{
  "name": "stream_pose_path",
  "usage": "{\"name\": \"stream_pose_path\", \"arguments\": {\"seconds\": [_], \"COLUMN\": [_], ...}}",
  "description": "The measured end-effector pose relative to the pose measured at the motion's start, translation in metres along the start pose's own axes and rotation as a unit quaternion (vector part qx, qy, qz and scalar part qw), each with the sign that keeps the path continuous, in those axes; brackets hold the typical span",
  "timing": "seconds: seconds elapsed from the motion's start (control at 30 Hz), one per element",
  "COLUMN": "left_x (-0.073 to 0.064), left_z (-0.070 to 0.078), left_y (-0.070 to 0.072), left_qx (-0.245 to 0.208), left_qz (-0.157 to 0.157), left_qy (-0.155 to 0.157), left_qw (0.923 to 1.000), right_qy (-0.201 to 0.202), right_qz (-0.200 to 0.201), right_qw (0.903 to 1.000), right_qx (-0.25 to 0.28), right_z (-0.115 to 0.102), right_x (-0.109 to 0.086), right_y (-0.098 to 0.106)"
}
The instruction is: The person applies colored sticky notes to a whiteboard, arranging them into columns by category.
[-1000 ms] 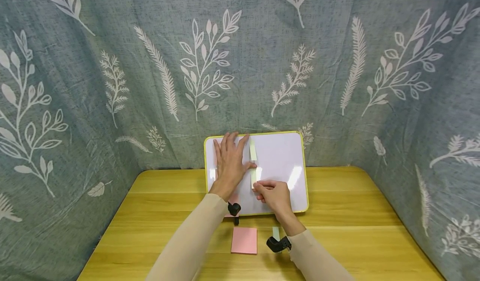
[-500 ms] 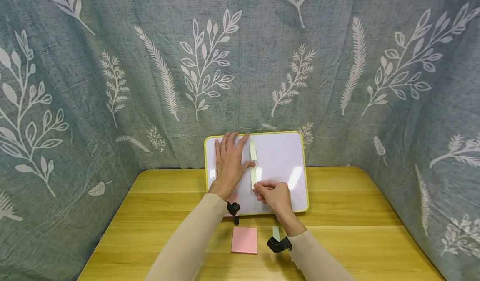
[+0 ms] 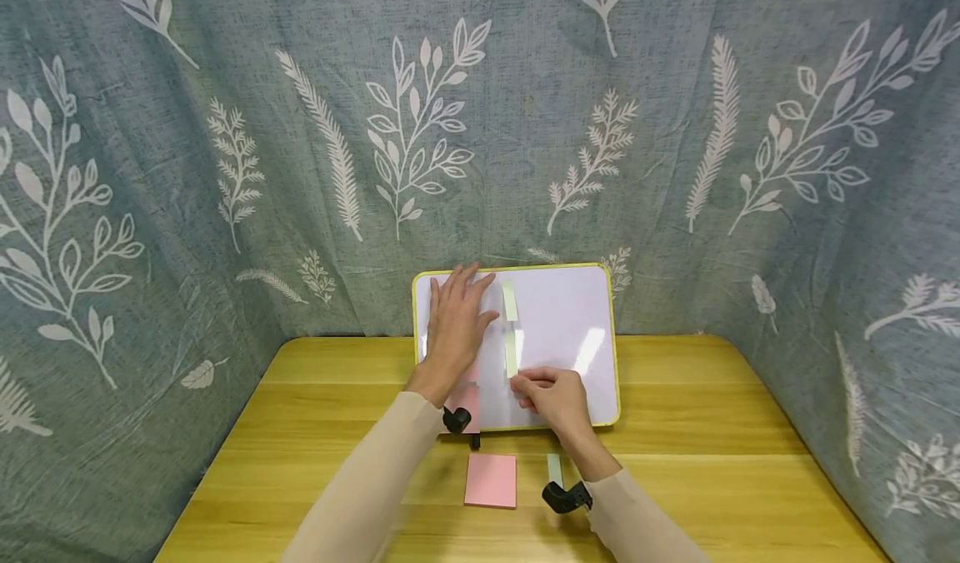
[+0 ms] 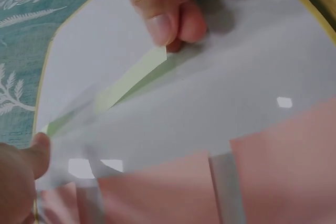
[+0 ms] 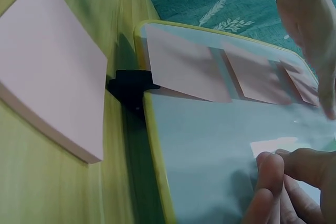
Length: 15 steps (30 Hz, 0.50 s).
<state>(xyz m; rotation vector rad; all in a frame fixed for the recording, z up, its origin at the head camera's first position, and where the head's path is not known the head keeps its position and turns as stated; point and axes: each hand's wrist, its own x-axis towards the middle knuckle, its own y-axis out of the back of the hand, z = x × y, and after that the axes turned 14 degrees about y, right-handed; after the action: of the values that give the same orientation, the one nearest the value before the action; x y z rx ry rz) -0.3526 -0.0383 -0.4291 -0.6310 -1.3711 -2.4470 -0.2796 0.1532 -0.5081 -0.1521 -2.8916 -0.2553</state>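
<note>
the left hand [image 3: 456, 329] has shifted a little toward the left edge of the board [image 3: 562, 321], and its thumb, which half a second ago lay across the top of the lower strip [image 3: 511, 354], now stands beside it. its fingers are spread apart and hold nothing over the board's upper left; whether they press on it i cannot tell. the right hand [image 3: 555, 392] stays clamped, thumb against fingers, on the lower strip's bottom end, below the middle of the board, and the left wrist view shows that end raised off the surface. so the strip's top end is uncovered, and its placing seems to rest on the right hand's pinch; smoothing the lower end down looks undone. the upper strip [image 3: 510, 300] sits just above it, near the board's top edge. pink notes [image 3: 463, 409] run down the board's left side. on the table [image 3: 337, 446], in front of the board, lie the pink pad [image 3: 491, 480] and, to its right, a green slip [image 3: 554, 470].
</note>
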Motion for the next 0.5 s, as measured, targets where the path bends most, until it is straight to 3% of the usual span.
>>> {"name": "stream_pose_path", "arguments": {"seconds": [0.3, 0.5], "left_x": [-0.015, -0.028], "left_z": [-0.011, -0.018], "left_y": [0.015, 0.025], "left_qx": [-0.104, -0.123], "left_qz": [0.072, 0.086], "left_qy": [-0.047, -0.053], "left_qw": [0.9909, 0.9871], "right_qy": [-0.001, -0.001], "right_qz": [-0.009, -0.018], "right_qw": [0.9999, 0.9997], "right_qx": [-0.014, -0.019], "right_z": [0.001, 0.003], "right_x": [-0.005, -0.010], "right_y": [0.005, 0.009]}}
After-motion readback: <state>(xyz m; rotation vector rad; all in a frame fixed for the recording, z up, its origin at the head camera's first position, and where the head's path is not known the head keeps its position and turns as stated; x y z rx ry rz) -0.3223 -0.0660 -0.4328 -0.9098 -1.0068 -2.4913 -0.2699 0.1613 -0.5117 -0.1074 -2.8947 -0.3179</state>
